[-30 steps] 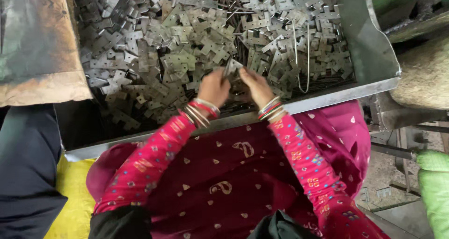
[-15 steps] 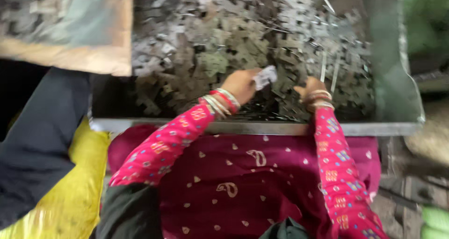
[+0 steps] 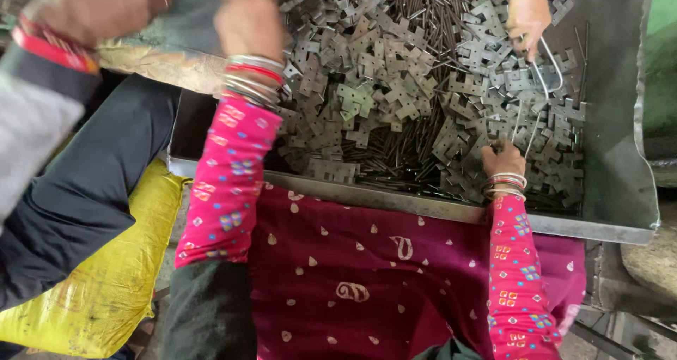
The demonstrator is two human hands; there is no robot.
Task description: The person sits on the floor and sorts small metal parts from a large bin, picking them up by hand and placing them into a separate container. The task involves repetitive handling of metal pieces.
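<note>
Metal tray heaped with flat cross-shaped metal plates, right hand resting on the pile (bangles at the wrist), left hand raised over the tray's left edge, another person's hand touching a bent wire

Grey metal plates fill a dull grey tray; sleeves are pink with small blue and yellow squares, lap cloth magenta with pale motifs, sack yellow.
</note>
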